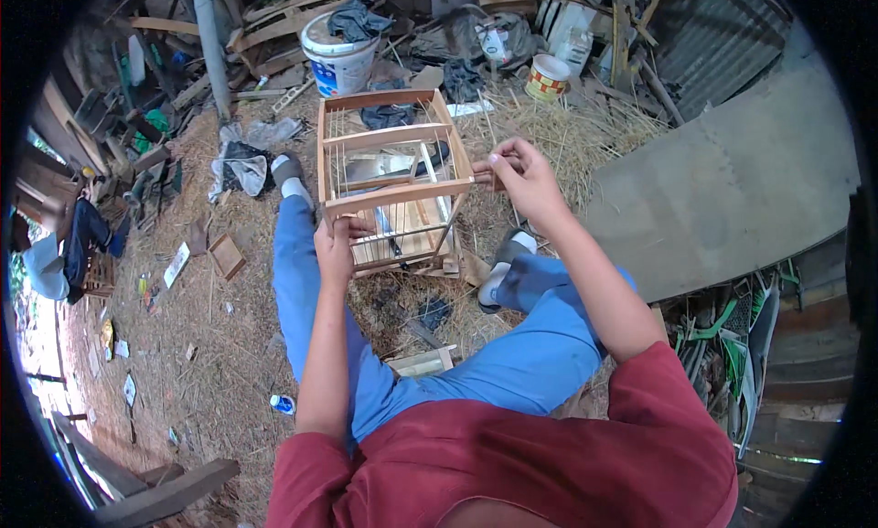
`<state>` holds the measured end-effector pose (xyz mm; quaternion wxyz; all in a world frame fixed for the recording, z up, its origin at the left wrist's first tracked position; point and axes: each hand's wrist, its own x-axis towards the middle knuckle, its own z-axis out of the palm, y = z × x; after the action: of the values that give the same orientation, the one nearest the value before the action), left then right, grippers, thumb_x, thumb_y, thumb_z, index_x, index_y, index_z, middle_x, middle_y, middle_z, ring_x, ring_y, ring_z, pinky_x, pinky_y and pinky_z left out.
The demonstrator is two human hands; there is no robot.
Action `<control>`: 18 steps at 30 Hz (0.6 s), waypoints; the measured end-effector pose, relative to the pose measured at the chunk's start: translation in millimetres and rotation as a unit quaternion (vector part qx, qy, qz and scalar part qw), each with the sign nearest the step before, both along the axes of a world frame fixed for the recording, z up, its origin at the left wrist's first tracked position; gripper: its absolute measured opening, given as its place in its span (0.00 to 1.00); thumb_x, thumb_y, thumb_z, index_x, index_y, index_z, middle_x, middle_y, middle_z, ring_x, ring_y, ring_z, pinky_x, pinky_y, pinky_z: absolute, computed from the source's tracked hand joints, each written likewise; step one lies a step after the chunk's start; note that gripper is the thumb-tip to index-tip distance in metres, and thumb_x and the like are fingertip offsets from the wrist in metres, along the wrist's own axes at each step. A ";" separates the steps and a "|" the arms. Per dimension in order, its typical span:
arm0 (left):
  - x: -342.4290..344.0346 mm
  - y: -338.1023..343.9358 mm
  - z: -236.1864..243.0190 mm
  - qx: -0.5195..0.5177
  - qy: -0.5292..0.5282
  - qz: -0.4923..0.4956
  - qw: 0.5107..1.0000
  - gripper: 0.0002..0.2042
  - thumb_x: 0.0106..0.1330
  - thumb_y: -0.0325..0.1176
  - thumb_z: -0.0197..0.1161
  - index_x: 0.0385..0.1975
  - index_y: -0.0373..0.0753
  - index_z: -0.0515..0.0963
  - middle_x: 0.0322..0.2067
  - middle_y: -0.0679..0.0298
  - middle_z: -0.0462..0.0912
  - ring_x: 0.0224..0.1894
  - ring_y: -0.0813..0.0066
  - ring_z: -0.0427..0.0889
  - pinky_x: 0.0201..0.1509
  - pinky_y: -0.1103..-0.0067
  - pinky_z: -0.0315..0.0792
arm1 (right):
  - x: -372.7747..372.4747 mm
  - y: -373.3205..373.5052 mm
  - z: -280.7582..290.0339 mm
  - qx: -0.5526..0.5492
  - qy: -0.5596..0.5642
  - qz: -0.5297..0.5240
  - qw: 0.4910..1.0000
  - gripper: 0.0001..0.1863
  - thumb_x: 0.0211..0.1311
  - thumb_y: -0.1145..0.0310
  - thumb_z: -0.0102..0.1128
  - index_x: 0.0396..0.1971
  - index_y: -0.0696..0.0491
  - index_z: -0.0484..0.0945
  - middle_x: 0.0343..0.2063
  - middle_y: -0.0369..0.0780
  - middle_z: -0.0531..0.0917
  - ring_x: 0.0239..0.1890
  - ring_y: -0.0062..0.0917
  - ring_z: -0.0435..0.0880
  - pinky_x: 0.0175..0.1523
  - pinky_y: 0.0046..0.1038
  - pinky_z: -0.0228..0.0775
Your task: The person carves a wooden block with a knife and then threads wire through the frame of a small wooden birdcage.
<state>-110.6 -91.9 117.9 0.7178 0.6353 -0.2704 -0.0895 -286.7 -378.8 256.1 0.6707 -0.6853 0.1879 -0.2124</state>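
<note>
A small wooden cage-like frame (384,197) with thin bars and crosspieces stands between my legs, over some loose wood pieces and a long dark object I cannot make out. My left hand (338,242) grips the near left side of the frame, with fingers reaching under its upper rail. Beside the frame’s upper right side, my right hand (519,180) has its fingers pinched close to the wood; what is between them is too small to make out.
Straw covers the floor (215,318). Behind the frame are buckets (338,71), bags and scrap wood. A large grey board (713,199) lies to the right. At the left sits another person (46,263). A small bottle (283,404) lies beside my left leg.
</note>
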 end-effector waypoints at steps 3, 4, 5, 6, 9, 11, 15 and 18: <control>-10.4 -5.7 11.0 -0.020 0.034 -0.029 0.999 0.30 0.74 0.59 0.52 0.48 0.30 0.76 0.35 0.57 0.88 0.33 0.72 0.87 0.37 0.77 0.80 | -21.3 7.9 -6.0 0.050 0.008 -0.008 0.999 0.06 0.74 0.70 0.57 0.43 0.55 0.71 0.44 0.42 0.85 0.38 0.21 0.85 0.41 0.25 0.81; -10.5 -6.0 9.7 -0.002 0.010 -0.037 0.999 0.32 0.74 0.61 0.52 0.46 0.29 0.77 0.34 0.56 0.88 0.34 0.71 0.87 0.38 0.76 0.80 | -25.7 10.3 -12.6 0.053 -0.025 -0.028 0.998 0.06 0.73 0.71 0.57 0.42 0.55 0.72 0.42 0.41 0.85 0.38 0.20 0.84 0.42 0.24 0.80; -10.2 -6.5 8.9 0.017 -0.015 -0.045 0.999 0.34 0.73 0.63 0.51 0.44 0.29 0.78 0.34 0.55 0.88 0.34 0.70 0.87 0.39 0.75 0.81 | -29.9 12.6 -18.9 0.056 -0.057 -0.049 0.996 0.05 0.73 0.71 0.58 0.42 0.55 0.72 0.41 0.39 0.85 0.38 0.19 0.84 0.42 0.24 0.80; -8.4 -6.4 9.0 0.031 -0.035 -0.043 0.998 0.37 0.71 0.67 0.50 0.41 0.28 0.80 0.33 0.54 0.88 0.35 0.68 0.88 0.40 0.74 0.81 | -32.0 16.7 -24.9 0.039 -0.056 -0.077 0.995 0.04 0.72 0.73 0.58 0.42 0.55 0.73 0.37 0.37 0.83 0.36 0.17 0.82 0.42 0.23 0.79; -6.1 2.2 7.0 0.033 -0.022 -0.057 0.998 0.39 0.70 0.68 0.49 0.41 0.27 0.79 0.33 0.53 0.88 0.36 0.68 0.88 0.41 0.74 0.81 | -37.7 38.9 -35.0 -0.003 -0.067 -0.122 0.990 0.05 0.72 0.74 0.58 0.42 0.56 0.73 0.35 0.36 0.81 0.35 0.17 0.81 0.40 0.23 0.78; -2.4 4.5 1.9 0.013 -0.010 -0.060 0.998 0.34 0.72 0.62 0.54 0.42 0.26 0.78 0.33 0.52 0.88 0.36 0.67 0.88 0.42 0.73 0.82 | -35.7 64.6 -39.4 0.026 -0.090 -0.138 0.986 0.05 0.71 0.74 0.59 0.43 0.56 0.74 0.35 0.36 0.80 0.35 0.18 0.81 0.39 0.22 0.77; -4.7 -4.3 5.6 -0.036 0.031 -0.082 0.995 0.21 0.69 0.43 0.67 0.44 0.27 0.75 0.34 0.53 0.88 0.39 0.67 0.88 0.44 0.74 0.81 | -28.7 98.3 -56.4 0.063 -0.119 -0.207 0.969 0.05 0.70 0.76 0.60 0.41 0.58 0.75 0.37 0.37 0.80 0.36 0.19 0.82 0.39 0.20 0.77; -2.1 1.9 -20.6 -0.012 0.012 -0.050 0.999 0.19 0.67 0.38 0.70 0.45 0.29 0.74 0.35 0.54 0.88 0.39 0.68 0.87 0.45 0.75 0.77 | -22.4 106.5 -66.4 -0.017 -0.053 -0.205 0.977 0.05 0.69 0.76 0.62 0.40 0.61 0.79 0.38 0.38 0.83 0.37 0.19 0.84 0.42 0.18 0.76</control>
<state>-112.7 -90.0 97.2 0.7231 0.6114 -0.2941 -0.1302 -309.1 -272.3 189.7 0.6101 -0.6316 0.2845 -0.3846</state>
